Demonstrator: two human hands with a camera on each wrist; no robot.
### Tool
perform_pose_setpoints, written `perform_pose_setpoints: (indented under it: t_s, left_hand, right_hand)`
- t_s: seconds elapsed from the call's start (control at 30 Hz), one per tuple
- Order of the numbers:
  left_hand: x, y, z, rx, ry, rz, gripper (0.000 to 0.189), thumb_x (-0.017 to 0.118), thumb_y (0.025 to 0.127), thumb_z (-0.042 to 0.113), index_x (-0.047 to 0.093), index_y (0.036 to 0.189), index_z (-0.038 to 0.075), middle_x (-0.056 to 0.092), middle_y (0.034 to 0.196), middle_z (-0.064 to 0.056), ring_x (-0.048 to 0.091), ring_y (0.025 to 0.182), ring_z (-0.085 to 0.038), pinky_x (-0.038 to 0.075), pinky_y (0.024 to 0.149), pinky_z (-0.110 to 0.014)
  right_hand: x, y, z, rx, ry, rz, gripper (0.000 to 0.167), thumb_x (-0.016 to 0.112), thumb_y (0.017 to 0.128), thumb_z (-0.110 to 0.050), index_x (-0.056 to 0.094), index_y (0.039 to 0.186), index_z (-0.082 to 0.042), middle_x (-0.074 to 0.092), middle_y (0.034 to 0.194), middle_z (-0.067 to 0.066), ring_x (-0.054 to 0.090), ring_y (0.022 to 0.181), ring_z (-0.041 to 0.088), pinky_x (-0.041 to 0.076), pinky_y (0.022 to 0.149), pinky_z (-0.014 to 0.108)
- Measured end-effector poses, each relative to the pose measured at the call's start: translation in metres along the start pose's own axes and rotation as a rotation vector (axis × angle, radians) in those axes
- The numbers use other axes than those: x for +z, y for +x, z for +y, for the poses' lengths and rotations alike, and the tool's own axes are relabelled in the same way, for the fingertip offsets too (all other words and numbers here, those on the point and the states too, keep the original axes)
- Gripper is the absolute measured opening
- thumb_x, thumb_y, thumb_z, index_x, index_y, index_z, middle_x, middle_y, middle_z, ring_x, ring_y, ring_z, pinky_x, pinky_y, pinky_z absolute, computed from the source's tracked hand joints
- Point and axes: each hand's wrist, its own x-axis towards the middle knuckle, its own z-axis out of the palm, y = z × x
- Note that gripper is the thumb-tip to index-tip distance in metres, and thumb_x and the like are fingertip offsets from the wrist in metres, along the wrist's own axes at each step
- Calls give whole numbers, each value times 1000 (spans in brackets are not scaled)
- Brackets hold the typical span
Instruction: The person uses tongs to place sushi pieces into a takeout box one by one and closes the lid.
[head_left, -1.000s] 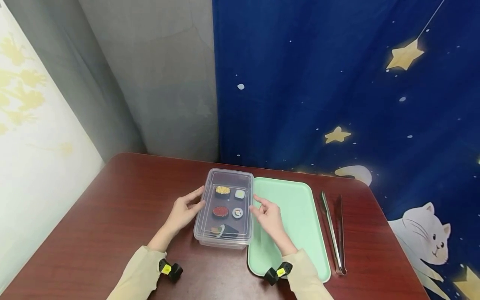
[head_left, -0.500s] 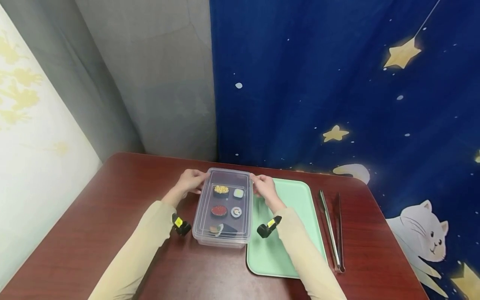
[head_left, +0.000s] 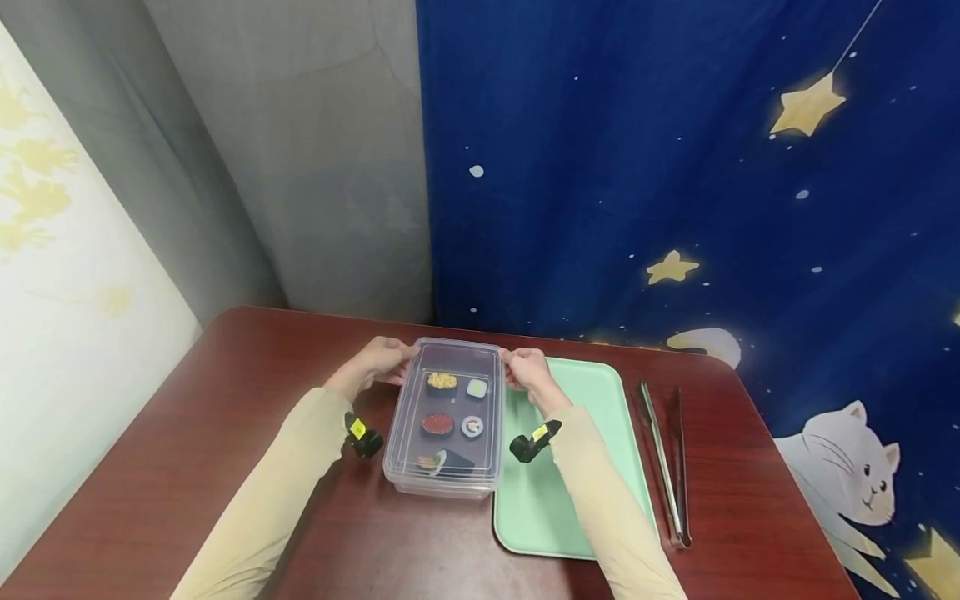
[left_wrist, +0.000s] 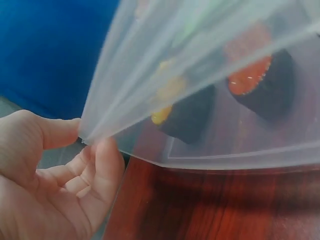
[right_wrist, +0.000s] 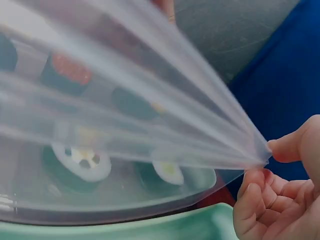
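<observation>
A clear plastic container [head_left: 442, 490] with a clear lid [head_left: 459, 353] stands on the table, left of the green tray. Inside lie several sushi pieces: one with yellow topping [head_left: 442, 381], one with red roe [head_left: 437, 424], a hand roll [head_left: 446, 462] and small rolls [head_left: 472, 427]. My left hand [head_left: 381, 360] pinches the lid's far left corner, thumb on top and fingers beneath, as the left wrist view shows. At the far right corner, my right hand [head_left: 529, 368] pinches the lid likewise between thumb [right_wrist: 287, 147] and fingers.
The green tray [head_left: 536, 525] lies right of the container, partly under my right arm. Metal tongs [head_left: 663, 462] rest farther right on the dark red table [head_left: 360, 550]. Behind the table's back edge hang a grey curtain and a blue curtain [head_left: 547, 208].
Both hands have moved from the container's sides to the lid's far corners and now pinch them. From half a second ago to now they have hardly moved. Container, tray and tongs stay put.
</observation>
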Motion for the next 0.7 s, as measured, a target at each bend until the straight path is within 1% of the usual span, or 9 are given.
perform_pose_setpoints:
  t_s: [0.07,0.17,0.23,0.3,0.33,0.4,0.5,0.6,0.7]
  left_hand:
    - [0,0,-3,3,-7,14,40,54,95,27,53,116,-7,57,80,-9,56,61,-12,53,59,-26]
    - [-2,-2,-10,33,-26,4,51,51,96,37,51,120,-9,61,90,-15,60,66,-14,54,62,-29]
    - [-6,-10,-18,58,-28,-39,58,47,96,43,48,122,-9,61,97,-17,62,71,-16,55,64,-32]
    - [-10,-23,-28,86,-13,-103,62,45,96,47,50,120,-10,62,99,-17,62,75,-18,55,64,-33]
    - [-12,-32,-33,100,-5,-138,61,45,96,47,52,117,-10,62,97,-17,62,75,-19,54,63,-34]
    - [-15,-53,-43,127,16,-202,56,47,95,46,57,108,-8,62,92,-15,61,75,-22,53,59,-33]
    - [-13,-85,-58,176,23,-280,46,51,95,40,61,95,-5,62,84,-14,60,71,-22,52,54,-31]
    - [-4,-110,-69,212,-13,-315,37,53,96,32,60,92,-4,61,81,-16,60,68,-21,52,52,-31]
    - [6,-125,-77,238,-32,-291,33,54,96,28,58,91,-5,61,80,-18,60,67,-21,52,52,-32]
  right_hand:
    - [0,0,0,4,0,11,27,61,91,-21,56,70,-4,49,56,1,44,44,8,38,43,19]
    - [-2,-5,2,-27,-55,15,28,60,92,-29,59,86,-2,52,59,3,48,47,10,43,46,22]
    - [-4,-14,8,-74,-121,5,32,58,93,-33,59,96,-1,54,62,4,50,50,11,45,48,23]
    - [-9,-28,16,-112,-196,-31,35,57,93,-36,59,99,-1,55,64,4,50,51,11,45,49,24]
    - [-12,-38,21,-125,-224,-62,35,58,92,-37,59,98,-2,55,64,4,50,50,12,45,48,24]
    - [-19,-60,31,-142,-285,-148,34,60,91,-36,60,89,-2,55,61,3,49,48,11,42,47,24]
    - [-28,-93,41,-192,-366,-329,37,60,91,-34,58,76,-1,54,57,2,47,44,11,40,44,25]
    - [-32,-118,46,-235,-384,-476,41,58,93,-31,56,69,3,54,55,2,48,43,12,39,42,25]
    - [-32,-133,49,-231,-337,-543,42,56,94,-28,57,71,7,55,55,2,47,42,11,38,41,24]
